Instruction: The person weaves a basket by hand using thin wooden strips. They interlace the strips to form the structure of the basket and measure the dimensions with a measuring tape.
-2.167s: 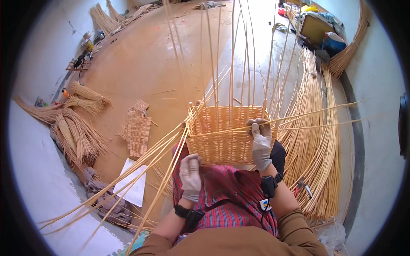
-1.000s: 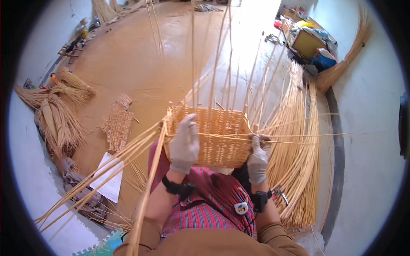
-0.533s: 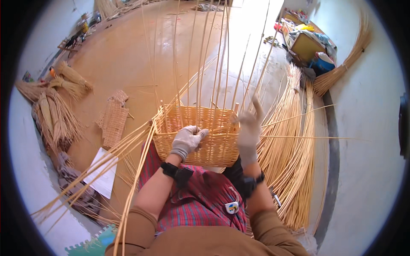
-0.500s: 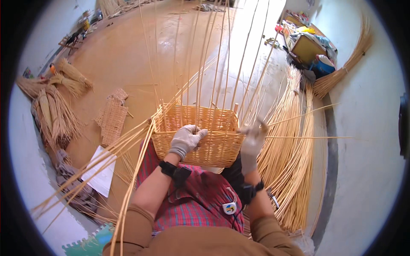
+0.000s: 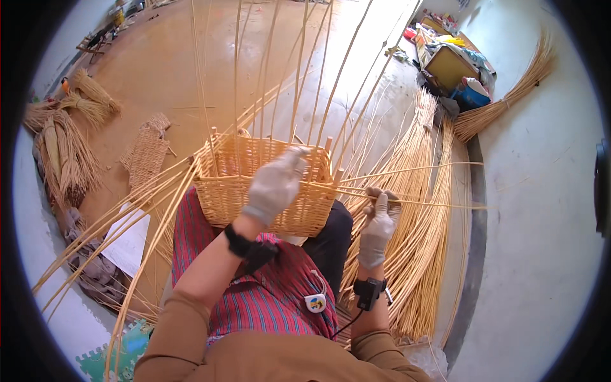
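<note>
A partly woven rectangular wicker basket (image 5: 267, 219) rests on my lap, tall upright rods rising from its walls. My left hand (image 5: 275, 188), in a pale glove, is over the front rim at the basket's right half; its fingertips are blurred, so their grip is unclear. To the right of the basket, my gloved right hand (image 5: 380, 226) pinches a long wicker strand (image 5: 439, 204) that runs out from the basket's right corner. Just above it, a second strand (image 5: 414, 169) extends rightward. Several loose weaving rods (image 5: 121, 239) fan out from the basket's left corner.
Large bundles of long wicker rods (image 5: 420, 254) lie on the floor at right. Shorter bundles (image 5: 63, 153) are at far left, near a woven panel (image 5: 145, 159) and a white sheet (image 5: 127, 245). A cluttered box (image 5: 449, 67) stands at the back right beside a leaning bundle (image 5: 509, 102).
The basket has shifted left in view. My left hand has risen over the rim. My right hand has moved from the basket's right corner outward along the strand.
</note>
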